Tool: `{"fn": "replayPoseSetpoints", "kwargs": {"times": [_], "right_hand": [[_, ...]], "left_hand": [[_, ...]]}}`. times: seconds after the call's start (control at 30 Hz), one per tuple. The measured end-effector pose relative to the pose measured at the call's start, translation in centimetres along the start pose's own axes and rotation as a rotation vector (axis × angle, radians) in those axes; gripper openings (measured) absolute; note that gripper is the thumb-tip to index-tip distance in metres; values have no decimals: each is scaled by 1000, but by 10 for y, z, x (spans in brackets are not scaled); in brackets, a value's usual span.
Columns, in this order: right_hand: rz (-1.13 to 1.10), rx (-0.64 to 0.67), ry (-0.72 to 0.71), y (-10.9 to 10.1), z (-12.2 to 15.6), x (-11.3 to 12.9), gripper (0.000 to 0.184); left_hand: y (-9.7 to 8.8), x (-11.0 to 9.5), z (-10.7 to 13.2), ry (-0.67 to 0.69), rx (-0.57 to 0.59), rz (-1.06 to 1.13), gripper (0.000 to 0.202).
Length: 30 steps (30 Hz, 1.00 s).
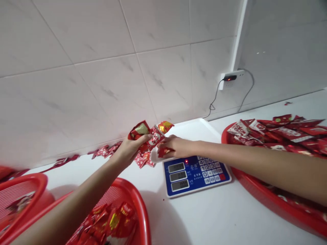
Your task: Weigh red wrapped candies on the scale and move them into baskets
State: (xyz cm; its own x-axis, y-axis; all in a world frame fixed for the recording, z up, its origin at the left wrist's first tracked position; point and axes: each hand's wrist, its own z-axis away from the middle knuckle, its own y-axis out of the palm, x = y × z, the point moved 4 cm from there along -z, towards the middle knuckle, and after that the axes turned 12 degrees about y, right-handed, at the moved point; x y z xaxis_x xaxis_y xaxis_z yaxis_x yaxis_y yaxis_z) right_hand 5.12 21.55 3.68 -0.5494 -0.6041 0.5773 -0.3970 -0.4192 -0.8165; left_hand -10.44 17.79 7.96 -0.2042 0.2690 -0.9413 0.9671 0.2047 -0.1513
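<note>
My left hand [130, 148] is closed round a bunch of red and gold snack packets [149, 132], held up just left of a digital scale [195, 173]. My right hand [172, 146] reaches in from the right, above the scale's white weighing pan [196, 131]. Its fingers are pinched on one small red packet [163, 151] at the pan's near left corner, close to the left hand's bunch. The scale's blue front panel shows three displays and a keypad.
A red basket [139, 207] with packets sits at the near left, another red basket [22, 187] further left. A large red tray [258, 192] heaped with packets lies under my right arm. Loose packets [106, 150] lie along the tiled wall. A cable runs to a wall socket [231, 77].
</note>
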Motion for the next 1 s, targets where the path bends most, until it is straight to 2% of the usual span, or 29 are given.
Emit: {"fn": "replayPoseSetpoints", "kwargs": {"times": [0.1,0.2,0.27,0.37,0.47,0.53,0.6,0.67,0.8,0.9,1.0], "right_hand": [[30,28,32,-5,-1,-2,28],[-150,53,113,-13,-4,-6,29],[-245,23,169,-16,-5,-10,34],[-368,-103,289,-23,-5,-25,33],[-585,-299,430,-38,-1,-45,26],[-745,-438,484,-48,4,-54,25],[-886,-518,509,-52,10,-56,27],[-1000,-521,524,-49,17,-55,28],[-1140,-420,544,-34,27,-49,31],[-1193,-356,549,-27,29,-46,30],[-1206,-348,538,-26,27,-45,33]], "left_hand": [[9,0,2,-28,26,25,18],[14,1,0,-48,32,42,22],[18,2,-2,-58,40,55,23],[24,3,-7,-66,69,75,24],[30,6,-14,-74,106,75,24],[35,11,-20,-88,129,57,24],[40,18,-25,-113,156,29,21],[48,28,-30,-144,193,-5,19],[66,46,-34,-162,289,-70,16],[79,50,-36,-82,334,-109,13],[87,48,-38,40,351,-140,14]]}}
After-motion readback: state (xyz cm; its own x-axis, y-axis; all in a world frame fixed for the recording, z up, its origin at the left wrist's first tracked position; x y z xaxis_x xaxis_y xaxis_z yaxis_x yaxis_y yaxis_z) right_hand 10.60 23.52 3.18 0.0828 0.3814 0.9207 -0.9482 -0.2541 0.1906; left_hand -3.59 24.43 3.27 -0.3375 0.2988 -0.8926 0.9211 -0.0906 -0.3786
